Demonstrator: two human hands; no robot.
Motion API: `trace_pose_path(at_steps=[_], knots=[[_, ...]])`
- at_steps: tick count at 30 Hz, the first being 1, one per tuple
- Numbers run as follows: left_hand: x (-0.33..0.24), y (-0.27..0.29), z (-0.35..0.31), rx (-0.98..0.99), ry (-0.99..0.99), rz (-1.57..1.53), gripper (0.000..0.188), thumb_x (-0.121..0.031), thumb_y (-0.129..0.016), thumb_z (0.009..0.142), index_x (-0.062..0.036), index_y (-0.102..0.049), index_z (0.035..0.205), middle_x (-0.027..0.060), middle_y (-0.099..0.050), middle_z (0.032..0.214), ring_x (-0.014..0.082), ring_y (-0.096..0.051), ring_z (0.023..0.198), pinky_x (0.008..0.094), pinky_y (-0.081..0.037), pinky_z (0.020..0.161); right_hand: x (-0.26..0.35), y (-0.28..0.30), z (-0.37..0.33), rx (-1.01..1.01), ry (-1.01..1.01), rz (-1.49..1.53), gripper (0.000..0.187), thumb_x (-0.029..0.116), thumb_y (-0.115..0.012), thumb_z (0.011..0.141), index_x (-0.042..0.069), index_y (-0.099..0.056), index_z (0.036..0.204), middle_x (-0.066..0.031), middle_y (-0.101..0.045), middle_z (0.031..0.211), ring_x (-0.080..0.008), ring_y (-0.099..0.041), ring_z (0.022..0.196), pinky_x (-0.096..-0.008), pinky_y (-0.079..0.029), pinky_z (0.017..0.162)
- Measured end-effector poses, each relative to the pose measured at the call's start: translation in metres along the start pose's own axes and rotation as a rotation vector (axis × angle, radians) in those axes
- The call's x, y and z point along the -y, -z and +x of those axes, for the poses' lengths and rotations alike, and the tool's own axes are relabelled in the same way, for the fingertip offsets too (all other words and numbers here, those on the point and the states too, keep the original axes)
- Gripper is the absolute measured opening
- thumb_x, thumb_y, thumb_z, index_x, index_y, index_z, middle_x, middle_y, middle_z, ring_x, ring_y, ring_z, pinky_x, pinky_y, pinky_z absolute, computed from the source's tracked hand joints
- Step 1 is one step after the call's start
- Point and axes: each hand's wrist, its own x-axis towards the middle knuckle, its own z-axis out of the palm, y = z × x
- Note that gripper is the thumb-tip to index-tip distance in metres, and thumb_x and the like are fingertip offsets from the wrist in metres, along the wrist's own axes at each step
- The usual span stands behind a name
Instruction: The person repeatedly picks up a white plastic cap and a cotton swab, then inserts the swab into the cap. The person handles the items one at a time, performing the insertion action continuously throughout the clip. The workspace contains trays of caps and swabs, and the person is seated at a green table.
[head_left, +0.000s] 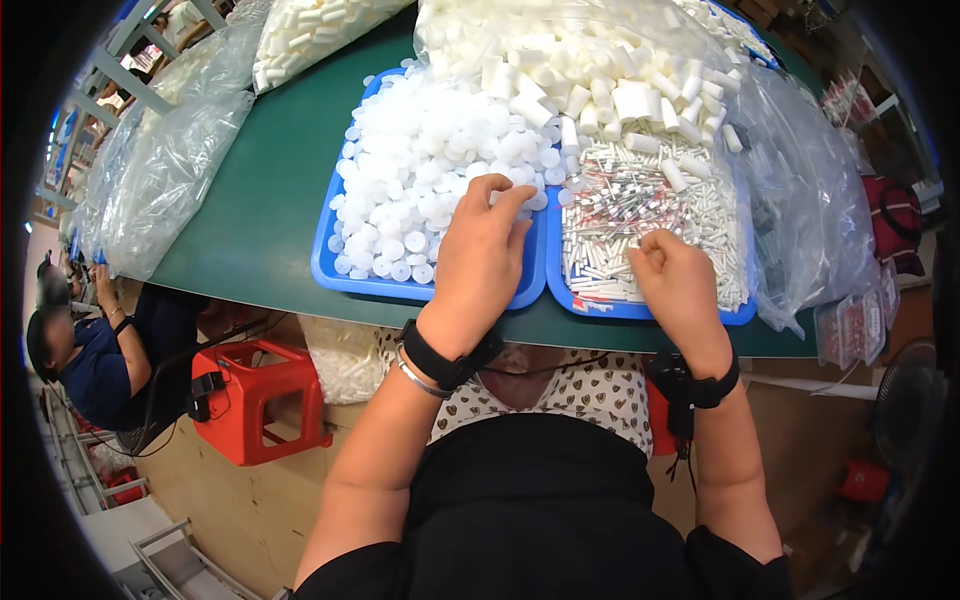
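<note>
My left hand (482,250) hovers over the right part of a blue tray (322,262) heaped with small translucent white plastic discs (410,180). Its fingers are bent, with a gap between thumb and forefinger, and nothing shows in it. Over the front of a second blue tray (650,312), my right hand (678,280) has its fingers curled into a pinch. Whatever its fingertips hold, if anything, is too small to make out. Thin white sticks (600,240) fill this tray, with a bundle of small metal-and-red parts (630,200) on top.
White foam cylinders (640,100) spill from a clear bag behind the trays. More plastic bags lie left (165,180) and right (810,210) on the green table (270,150). A red stool (262,400) stands below left, near another person (110,350). Black bands circle both my wrists.
</note>
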Motion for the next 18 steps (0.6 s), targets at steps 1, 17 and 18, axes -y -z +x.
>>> trace_pose_path(at_steps=[1,17,18], knots=[[0.001,0.002,0.002,0.027,0.039,-0.02,0.026,0.003,-0.064,0.083,-0.0032,-0.061,0.108,0.0147,-0.056,0.113,0.0297,-0.063,0.086,0.0369,-0.052,0.072,0.0,0.002,0.0,0.058,-0.093,0.075,0.014,0.013,-0.067,0.088,0.0,-0.061,0.085,-0.0098,-0.062,0.07,-0.0216,-0.056,0.052,-0.0332,-0.042,0.051],[0.007,-0.005,0.012,-0.056,0.061,0.032,0.028,0.002,-0.066,0.082,-0.0023,-0.057,0.108,0.0146,-0.06,0.097,0.0278,-0.064,0.074,0.0364,-0.052,0.067,0.012,0.027,-0.024,0.025,-0.141,0.829,0.017,0.005,-0.065,0.092,0.0,-0.055,0.104,0.0001,-0.062,0.081,-0.0031,-0.056,0.075,-0.0168,-0.043,0.066],[0.007,-0.005,0.013,-0.053,0.058,0.069,0.028,0.001,-0.067,0.082,-0.0023,-0.057,0.107,0.0144,-0.059,0.097,0.0277,-0.064,0.074,0.0365,-0.052,0.068,0.013,0.027,-0.024,0.031,-0.144,0.857,0.017,0.005,-0.066,0.091,0.0,-0.056,0.104,0.0004,-0.062,0.081,-0.0026,-0.056,0.074,-0.0166,-0.043,0.065]])
